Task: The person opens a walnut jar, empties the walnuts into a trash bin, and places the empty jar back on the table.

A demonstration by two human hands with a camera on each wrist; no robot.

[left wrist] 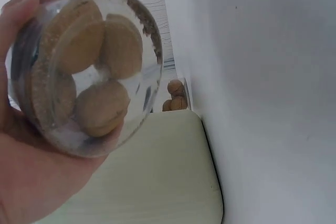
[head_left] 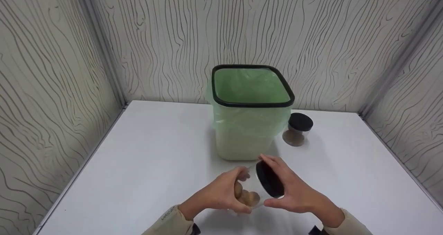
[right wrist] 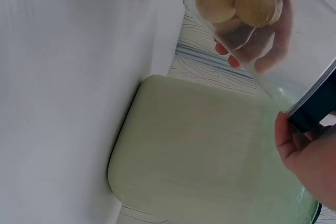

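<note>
Tilted above the table's near part is a clear jar with several walnuts gathered at its bottom end. My left hand grips the jar's body, thumb and fingers round its wall. A black lid sits at the jar's mouth, facing up and right. My right hand grips this lid by its rim, thumb below and fingers above. The left wrist view looks at the jar's round base, walnuts showing through. In the right wrist view, the fingers pinch the lid's edge.
A pale bin with a green liner and black rim ring stands just beyond my hands. Right of it, a second black-lidded jar holds brown contents. Wood-grain panels enclose the white table at back and sides.
</note>
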